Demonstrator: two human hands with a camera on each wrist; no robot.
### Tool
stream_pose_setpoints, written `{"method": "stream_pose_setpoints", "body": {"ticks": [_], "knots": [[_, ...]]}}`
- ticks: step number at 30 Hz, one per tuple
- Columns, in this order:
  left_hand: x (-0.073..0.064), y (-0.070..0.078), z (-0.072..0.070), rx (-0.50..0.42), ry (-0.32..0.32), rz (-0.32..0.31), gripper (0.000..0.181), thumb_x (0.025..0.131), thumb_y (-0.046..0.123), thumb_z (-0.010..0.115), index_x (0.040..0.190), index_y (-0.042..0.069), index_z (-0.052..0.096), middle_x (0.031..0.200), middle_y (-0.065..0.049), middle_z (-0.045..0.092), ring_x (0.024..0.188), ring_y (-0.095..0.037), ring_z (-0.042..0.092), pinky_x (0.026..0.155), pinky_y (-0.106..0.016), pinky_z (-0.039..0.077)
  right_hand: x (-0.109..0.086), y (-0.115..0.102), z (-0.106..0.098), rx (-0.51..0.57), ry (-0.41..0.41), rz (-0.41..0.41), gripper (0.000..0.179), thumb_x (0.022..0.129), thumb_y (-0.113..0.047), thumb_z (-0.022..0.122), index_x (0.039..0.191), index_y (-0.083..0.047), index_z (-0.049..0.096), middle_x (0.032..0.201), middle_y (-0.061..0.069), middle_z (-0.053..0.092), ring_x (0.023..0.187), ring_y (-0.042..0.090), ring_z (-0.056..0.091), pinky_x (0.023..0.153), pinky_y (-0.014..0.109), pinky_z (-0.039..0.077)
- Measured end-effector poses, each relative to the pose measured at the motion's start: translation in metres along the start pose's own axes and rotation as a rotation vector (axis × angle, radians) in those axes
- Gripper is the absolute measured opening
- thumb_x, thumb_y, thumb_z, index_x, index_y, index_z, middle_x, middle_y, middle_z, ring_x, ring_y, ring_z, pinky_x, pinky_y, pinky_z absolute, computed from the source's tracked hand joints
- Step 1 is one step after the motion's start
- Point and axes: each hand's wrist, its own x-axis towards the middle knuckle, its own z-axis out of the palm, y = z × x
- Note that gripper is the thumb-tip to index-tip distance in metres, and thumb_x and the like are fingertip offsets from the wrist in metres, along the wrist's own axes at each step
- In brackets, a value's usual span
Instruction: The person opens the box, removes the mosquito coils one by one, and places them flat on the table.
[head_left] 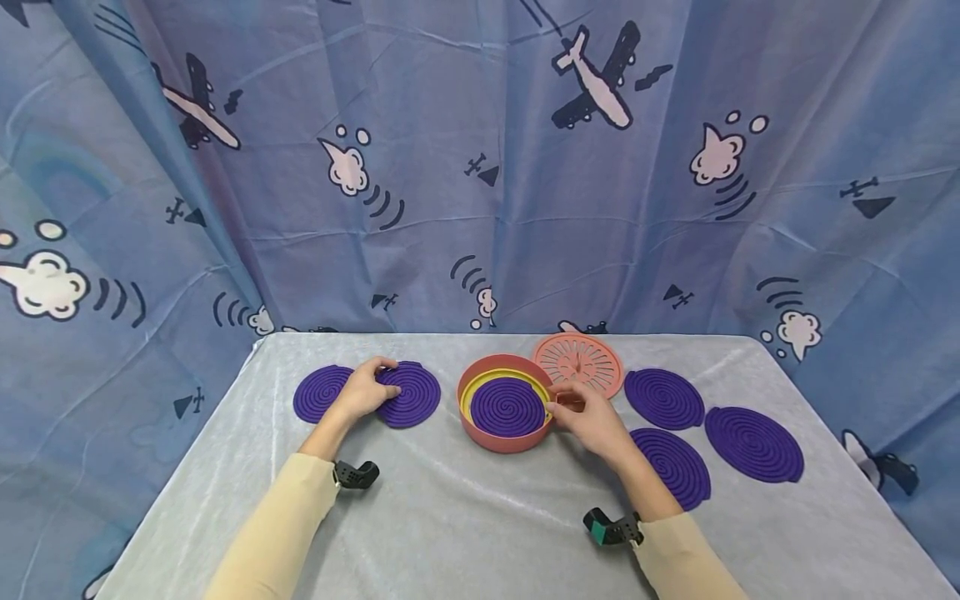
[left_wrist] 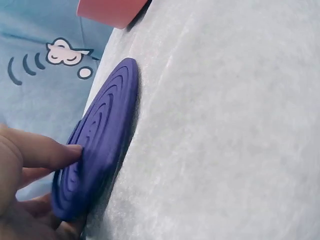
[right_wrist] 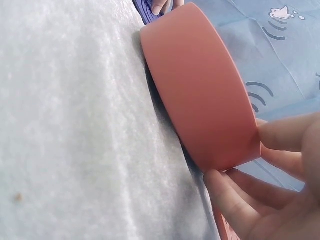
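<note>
My left hand (head_left: 365, 392) pinches the left edge of a purple spiral mosquito coil (head_left: 415, 396). In the left wrist view the thumb lies on top of this coil (left_wrist: 100, 135) and other fingers reach beneath its edge. Another purple coil (head_left: 317, 395) lies partly behind that hand. At the middle of the table stands a round coral box (head_left: 504, 445), with a yellow ring (head_left: 467, 392) inside and a purple coil (head_left: 507, 407) in it. My right hand (head_left: 592, 417) holds the right side of the box, the thumb at its rim and fingers against the wall (right_wrist: 200, 95).
A slotted coral lid (head_left: 577, 358) lies flat behind the box, to its right. Three more purple coils, one of them (head_left: 753, 444) farthest right, rest on the white-covered table (head_left: 465, 525). A blue patterned curtain (head_left: 450, 167) hangs along the back.
</note>
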Motion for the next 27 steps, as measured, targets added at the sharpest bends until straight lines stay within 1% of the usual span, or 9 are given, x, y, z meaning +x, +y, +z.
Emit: {"method": "stream_pose_setpoints", "body": {"ticks": [4,8,12,15,18,21,27], "knots": [[0.0,0.002,-0.002,0.105,-0.021,0.049,0.05,0.088,0.006,0.071,0.136,-0.001,0.058,0.139,-0.031,0.054,0.129,-0.045,0.051,0.11,-0.058,0.039,0.0,0.0,0.0,-0.003,-0.001,-0.005,0.032,0.097,-0.014,0.07,0.126,0.0,0.065,0.119,0.02,0.066,0.106,0.031,0.065,0.083,0.035,0.058],[-0.002,0.006,-0.005,0.152,-0.034,0.069,0.053,0.089,0.008,0.071,0.139,-0.001,0.056,0.138,-0.031,0.055,0.128,-0.045,0.052,0.108,-0.058,0.041,0.0,0.0,0.0,-0.003,0.002,-0.003,0.031,0.098,-0.014,0.07,0.126,-0.001,0.066,0.119,0.019,0.067,0.106,0.031,0.065,0.085,0.036,0.058],[-0.006,0.012,-0.008,0.166,-0.034,0.073,0.049,0.09,0.011,0.07,0.137,0.0,0.058,0.135,-0.029,0.058,0.127,-0.044,0.053,0.109,-0.058,0.041,0.0,0.0,0.0,-0.005,0.006,0.006,0.031,0.098,-0.014,0.07,0.126,-0.002,0.066,0.12,0.019,0.067,0.106,0.03,0.065,0.084,0.035,0.058],[-0.009,0.02,-0.011,0.17,-0.037,0.077,0.045,0.093,0.014,0.068,0.136,0.0,0.059,0.134,-0.027,0.059,0.128,-0.043,0.053,0.109,-0.057,0.041,-0.001,0.001,0.001,-0.005,0.005,0.008,0.032,0.097,-0.014,0.07,0.126,-0.002,0.065,0.119,0.019,0.066,0.105,0.03,0.065,0.082,0.034,0.059],[-0.012,0.03,-0.013,0.185,-0.04,0.103,0.042,0.096,0.015,0.065,0.135,0.0,0.06,0.134,-0.025,0.06,0.128,-0.043,0.053,0.108,-0.058,0.042,-0.001,0.0,0.001,0.0,0.001,0.004,0.032,0.097,-0.013,0.071,0.126,-0.001,0.065,0.119,0.02,0.066,0.105,0.03,0.065,0.08,0.034,0.059],[-0.015,0.041,-0.014,0.179,-0.045,0.137,0.041,0.098,0.016,0.064,0.135,0.001,0.06,0.133,-0.023,0.061,0.128,-0.042,0.053,0.107,-0.057,0.043,-0.001,0.0,0.001,0.0,0.001,0.004,0.032,0.097,-0.012,0.07,0.127,0.0,0.065,0.119,0.02,0.066,0.105,0.031,0.064,0.081,0.035,0.059],[-0.023,0.065,-0.009,0.139,-0.056,0.208,0.038,0.099,0.017,0.063,0.135,0.003,0.062,0.133,-0.02,0.062,0.127,-0.038,0.056,0.105,-0.054,0.047,0.0,-0.001,0.001,-0.01,0.003,0.011,0.032,0.098,-0.014,0.07,0.127,-0.001,0.065,0.121,0.02,0.066,0.107,0.031,0.064,0.084,0.037,0.058]]}}
